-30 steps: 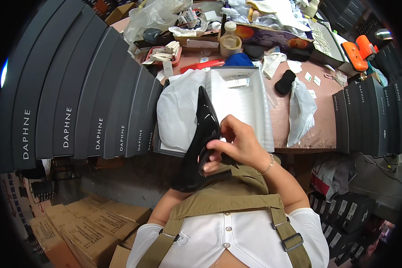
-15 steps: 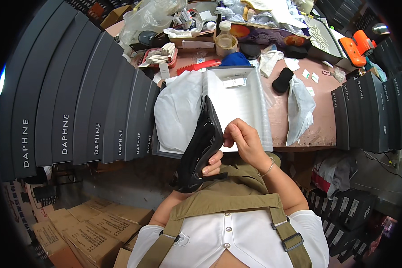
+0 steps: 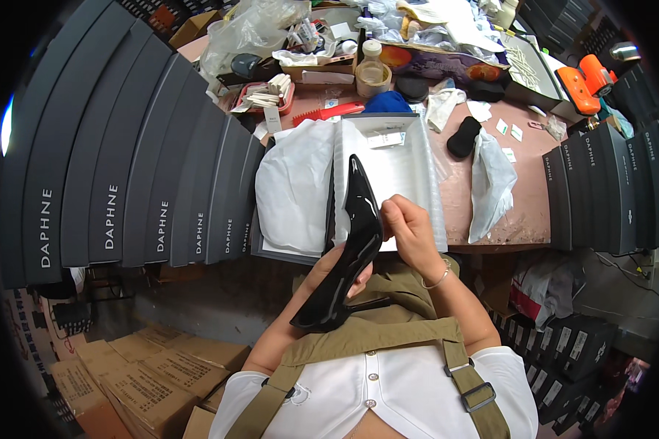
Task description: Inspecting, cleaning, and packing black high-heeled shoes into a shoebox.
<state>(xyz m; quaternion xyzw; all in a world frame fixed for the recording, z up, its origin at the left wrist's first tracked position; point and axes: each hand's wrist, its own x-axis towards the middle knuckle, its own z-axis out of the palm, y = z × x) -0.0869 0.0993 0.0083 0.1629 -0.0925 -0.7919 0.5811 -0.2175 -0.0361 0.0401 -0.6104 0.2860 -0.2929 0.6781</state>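
A glossy black high-heeled pump (image 3: 350, 245) is held up over my lap, its pointed toe tilted away from me and its slim heel sticking out to the right. My left hand (image 3: 361, 280) is closed around its middle, partly hidden behind it. Close against the right edge of the shoe's front half, my right hand (image 3: 411, 230) has its fingers curled in a pinch. Anything between those fingertips is hidden. Beyond the pump lies an open shoe box (image 3: 430, 183) with a white inside and a small pale packet (image 3: 385, 139). White tissue paper (image 3: 296, 190) spreads over its left side.
Dark grey shoe boxes (image 3: 143, 146) stand in a row at left, more boxes (image 3: 600, 183) at right. On the pink table are a black shoe-shaped pad (image 3: 464, 137), crumpled white paper (image 3: 493, 186), a red brush (image 3: 328, 113) and a jar (image 3: 373, 73). Cartons (image 3: 150, 380) lie lower left.
The pump has been turned from showing its open inside to showing its glossy outer side, and has shifted slightly right. My right hand has moved a little right, still pinched beside it.
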